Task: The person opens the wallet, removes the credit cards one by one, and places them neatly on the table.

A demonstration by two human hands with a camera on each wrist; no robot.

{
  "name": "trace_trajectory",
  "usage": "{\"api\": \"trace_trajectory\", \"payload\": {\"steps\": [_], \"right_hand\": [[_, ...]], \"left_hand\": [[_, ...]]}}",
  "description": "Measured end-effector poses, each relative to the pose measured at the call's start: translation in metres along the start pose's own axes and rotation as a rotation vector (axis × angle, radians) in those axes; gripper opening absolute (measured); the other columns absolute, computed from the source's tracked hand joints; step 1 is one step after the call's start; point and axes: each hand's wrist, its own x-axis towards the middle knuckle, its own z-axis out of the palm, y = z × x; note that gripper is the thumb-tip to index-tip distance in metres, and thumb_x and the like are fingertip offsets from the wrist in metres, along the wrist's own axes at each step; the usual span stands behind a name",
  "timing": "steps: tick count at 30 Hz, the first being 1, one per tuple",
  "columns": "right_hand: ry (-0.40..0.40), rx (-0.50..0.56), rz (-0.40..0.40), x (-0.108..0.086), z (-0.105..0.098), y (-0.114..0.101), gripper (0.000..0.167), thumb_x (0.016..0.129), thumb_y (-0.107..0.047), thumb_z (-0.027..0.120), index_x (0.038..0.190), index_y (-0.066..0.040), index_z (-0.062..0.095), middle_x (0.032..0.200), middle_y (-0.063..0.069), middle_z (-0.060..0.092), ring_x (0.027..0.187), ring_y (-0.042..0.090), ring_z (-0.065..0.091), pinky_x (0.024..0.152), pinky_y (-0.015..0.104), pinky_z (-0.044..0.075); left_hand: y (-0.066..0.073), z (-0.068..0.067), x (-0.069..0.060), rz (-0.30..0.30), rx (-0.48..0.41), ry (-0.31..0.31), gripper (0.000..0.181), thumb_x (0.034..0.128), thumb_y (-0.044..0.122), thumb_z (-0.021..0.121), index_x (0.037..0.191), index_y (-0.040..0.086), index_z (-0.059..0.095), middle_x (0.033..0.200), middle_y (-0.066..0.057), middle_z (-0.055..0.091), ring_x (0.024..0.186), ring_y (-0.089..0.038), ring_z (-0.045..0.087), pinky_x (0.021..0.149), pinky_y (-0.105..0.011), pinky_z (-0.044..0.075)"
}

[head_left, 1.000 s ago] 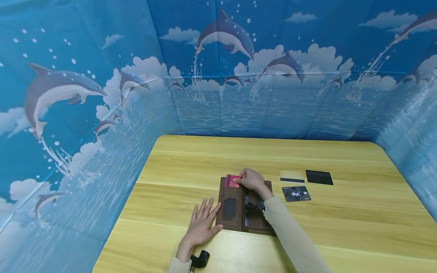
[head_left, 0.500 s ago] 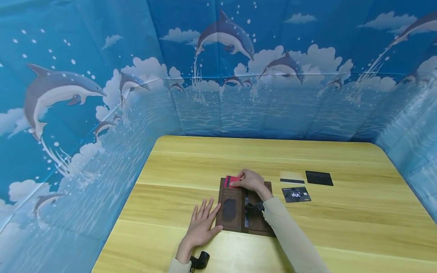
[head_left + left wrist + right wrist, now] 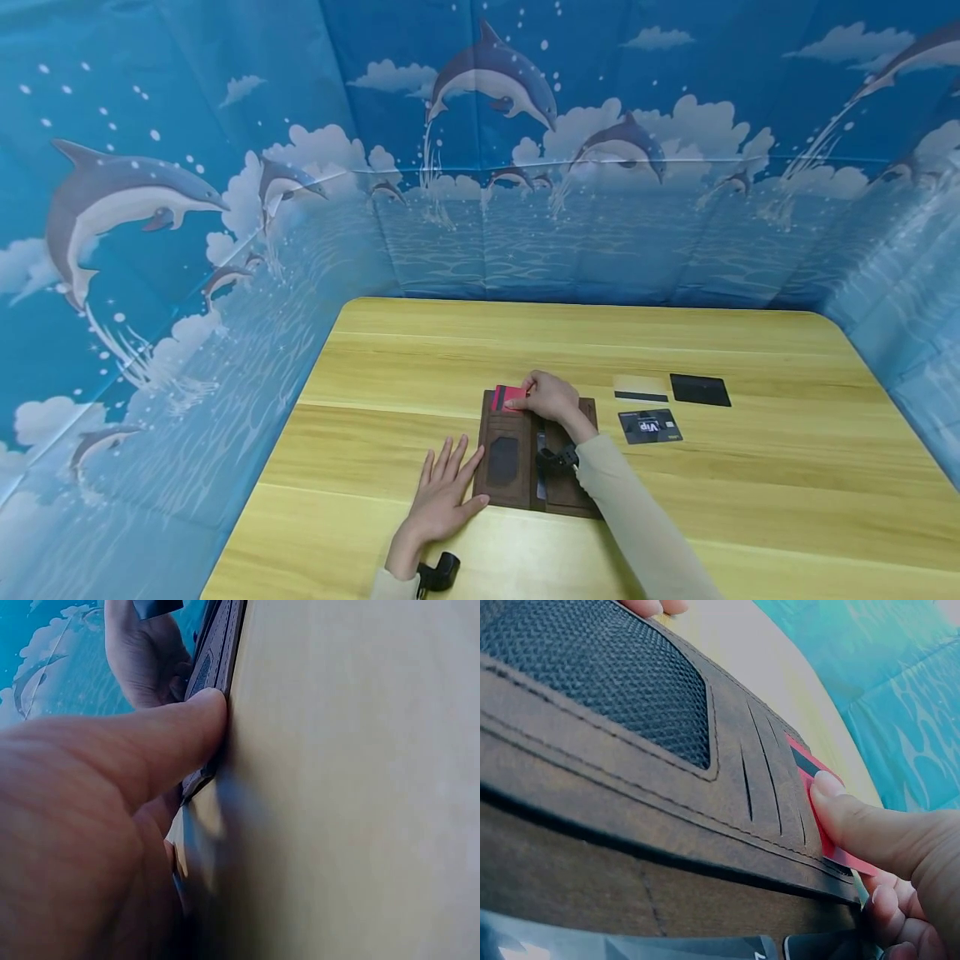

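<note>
A brown wallet (image 3: 517, 496) lies spread out on the table, with a dark mesh window (image 3: 630, 682) and several card slots on its left half. At its top left, my right hand (image 3: 552, 395) pinches a red card (image 3: 507, 396) with a dark stripe; in the right wrist view the thumb lies on the card's face at the outermost slot. My left hand (image 3: 442, 500) lies flat with fingers spread, its thumb (image 3: 202, 712) and a fingertip touching the wallet's lower left edge. Along the fold, another card (image 3: 541, 479) shows partly, half covered by my right wrist.
Right of the wallet lie a pale card with a dark stripe (image 3: 641, 389), a black card (image 3: 701, 390) and a dark card marked "Vip" (image 3: 650, 426). The wooden table (image 3: 420, 350) ends at a dolphin-printed curtain (image 3: 480, 217) behind and at both sides.
</note>
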Motion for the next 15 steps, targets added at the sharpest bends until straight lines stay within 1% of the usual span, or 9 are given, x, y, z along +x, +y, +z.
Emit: {"api": "trace_trajectory", "payload": {"steps": [8, 15], "right_hand": [[0.032, 0.02, 0.021, -0.0013, 0.0012, -0.0009, 0.04, 0.075, -0.047, 0.077, 0.09, -0.014, 0.06, 0.069, 0.0, 0.053, 0.056, 0.016, 0.047, 0.052, 0.03, 0.034], [0.058, 0.035, 0.031, -0.0018, 0.0013, -0.001, 0.041, 0.076, -0.046, 0.077, 0.092, -0.012, 0.061, 0.07, 0.0, 0.055, 0.056, 0.016, 0.049, 0.052, 0.03, 0.036]], "left_hand": [[0.0008, -0.0006, -0.0005, 0.006, 0.004, 0.006, 0.067, 0.096, 0.048, 0.046, 0.151, 0.016, 0.026, 0.158, -0.011, 0.008, 0.143, -0.028, -0.005, 0.108, -0.044, -0.013], [0.0002, -0.0007, -0.0007, 0.004, -0.003, 0.005, 0.067, 0.0961, 0.048, 0.045, 0.152, 0.016, 0.026, 0.158, -0.01, 0.008, 0.143, -0.026, -0.006, 0.108, -0.043, -0.014]]}}
